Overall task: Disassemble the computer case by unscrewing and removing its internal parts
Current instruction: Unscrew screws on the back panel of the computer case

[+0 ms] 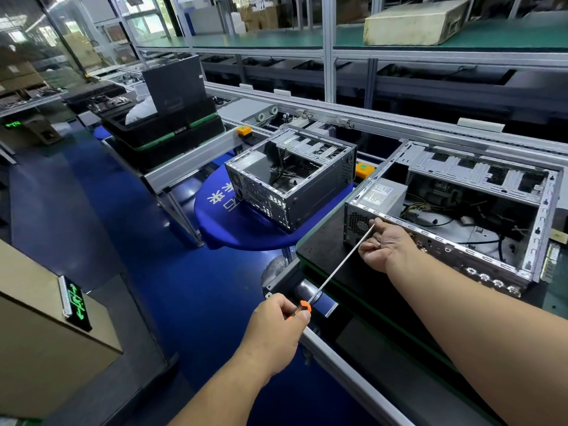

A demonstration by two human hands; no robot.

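Your left hand (278, 321) is wrapped around the orange-and-black handle of a long screwdriver (338, 265), whose thin steel shaft runs up and to the right toward the rear panel of the open computer case (461, 216). Your right hand (382, 244) pinches the shaft close to its tip, fingers curled, right against the case's rear edge beside the fan grille. The case lies on its side on the dark worktop (319, 250), its open side facing up. Inside, the power supply (382, 193) sits in the near left corner, with loose cables (430, 216) trailing across the floor of the case. A second, emptier case (292, 186) stands well apart to the left on a round blue stool (221, 222).
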